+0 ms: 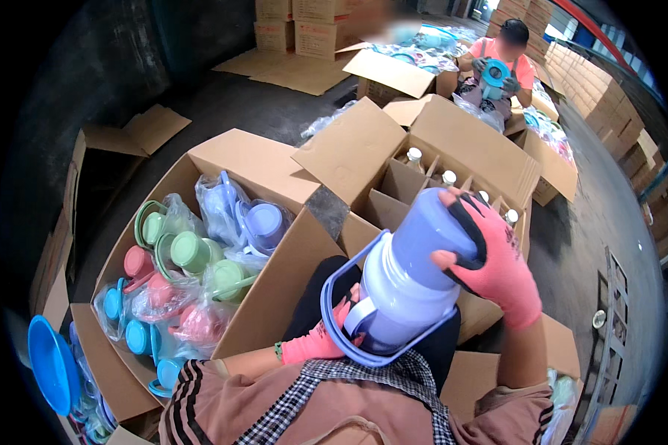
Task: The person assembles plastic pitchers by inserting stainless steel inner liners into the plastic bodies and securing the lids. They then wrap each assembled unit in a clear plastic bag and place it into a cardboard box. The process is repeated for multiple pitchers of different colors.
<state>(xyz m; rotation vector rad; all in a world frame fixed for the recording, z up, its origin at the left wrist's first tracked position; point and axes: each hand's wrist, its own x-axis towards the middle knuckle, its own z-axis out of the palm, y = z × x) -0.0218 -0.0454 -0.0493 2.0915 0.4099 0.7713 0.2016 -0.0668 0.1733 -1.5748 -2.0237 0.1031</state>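
A lavender-blue thermos jug (412, 293) is tilted in front of me above my lap, with a side handle and a loose carrying hoop (332, 289) around it. My left hand (323, 337), in a pink and black glove, is closed at the jug's side handle; its fingers are partly hidden. My right hand (490, 256), gloved alike, grips the cup-shaped lid (430, 230) at the jug's upper end, fingers and thumb wrapped over it. Whether the lid is loose or fastened I cannot tell.
At left, an open carton (267, 297) holds several bagged jugs in green, pink and blue. Ahead, a divided carton (471, 137) holds several white-capped bottles (414, 157). A blue basin (52, 363) stands far left. Beyond, a person (501, 67) holds a blue part (493, 78).
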